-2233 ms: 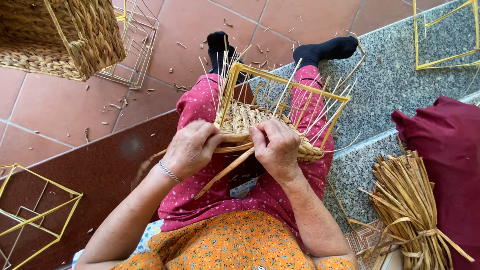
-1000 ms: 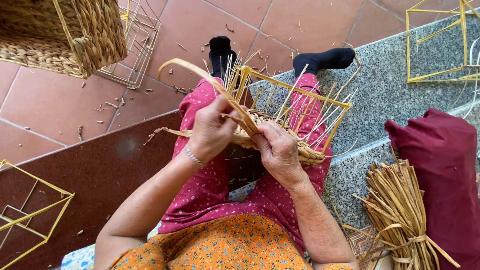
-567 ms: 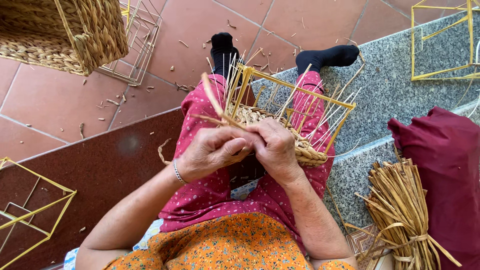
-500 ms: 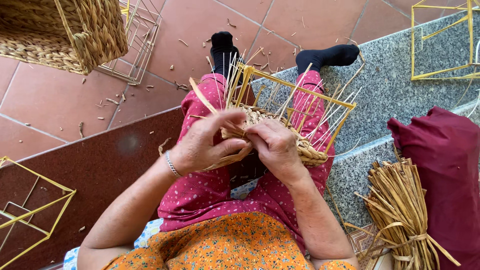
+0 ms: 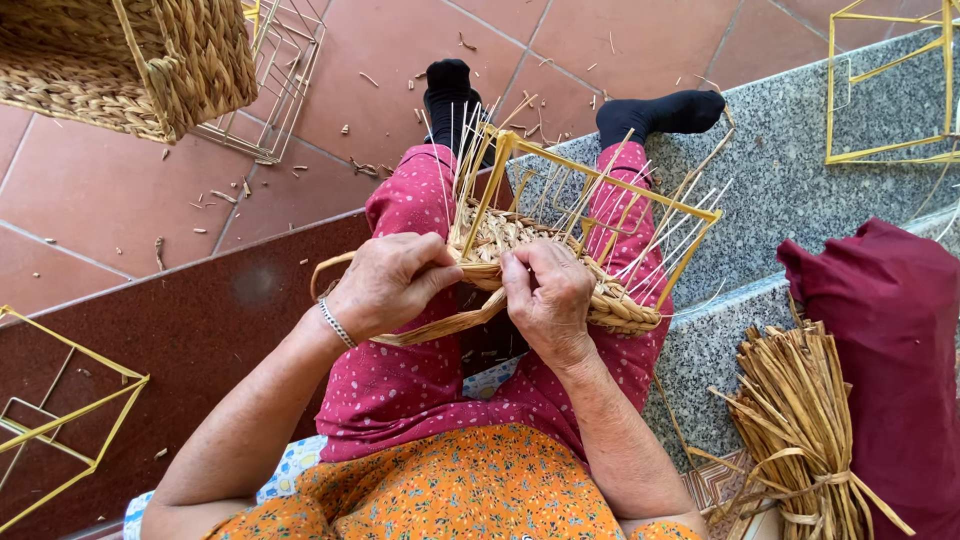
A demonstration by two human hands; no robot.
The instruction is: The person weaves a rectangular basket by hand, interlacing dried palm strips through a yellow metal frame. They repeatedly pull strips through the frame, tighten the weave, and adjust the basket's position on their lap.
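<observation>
A half-woven straw basket on a yellow wire frame (image 5: pixel 600 185) rests on my lap, thin white stakes sticking up from its woven base (image 5: pixel 615 305). My left hand (image 5: pixel 385 285) pinches a flat straw strand (image 5: pixel 440 325) at the basket's near left corner; the strand loops out to the left and runs under both hands. My right hand (image 5: pixel 545 300) presses on the woven rim beside it, fingers curled over the weave. A silver bracelet sits on my left wrist.
A finished woven basket (image 5: pixel 130 60) stands top left beside an empty wire frame (image 5: pixel 275 85). More yellow frames lie at left (image 5: pixel 60 420) and top right (image 5: pixel 885 80). A tied straw bundle (image 5: pixel 800 430) and dark red cloth (image 5: pixel 885 350) lie right on grey stone steps.
My left hand, which had lifted the strand high over the basket, has come down and pulled it in against the rim. My right hand has stayed on the weave.
</observation>
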